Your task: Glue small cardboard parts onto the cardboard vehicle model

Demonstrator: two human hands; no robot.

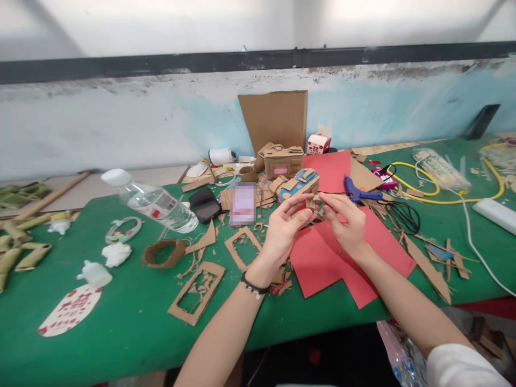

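Both hands meet over the middle of the green table. My left hand [288, 226] wears a dark beaded bracelet and is closed, thumb against fingers, on a small cardboard piece [312, 202]. From the other side, my right hand [344, 217] pinches the same piece at its edge. The fingers cover most of its shape. Red paper sheets [318, 252] lie beneath the hands. Just behind them is a cardboard model with blue parts [300, 184], and farther back a box-shaped cardboard model [283, 161] with a pink window. A blue glue gun [360, 192] lies right of my right hand.
A clear water bottle [161, 204] leans at left, near a black case [205, 204]. Cut cardboard frames [177, 312] and scraps lie in front. A yellow cable [447, 200] and white power strip [495, 213] are at right. A cardboard sheet [278, 118] leans on the wall.
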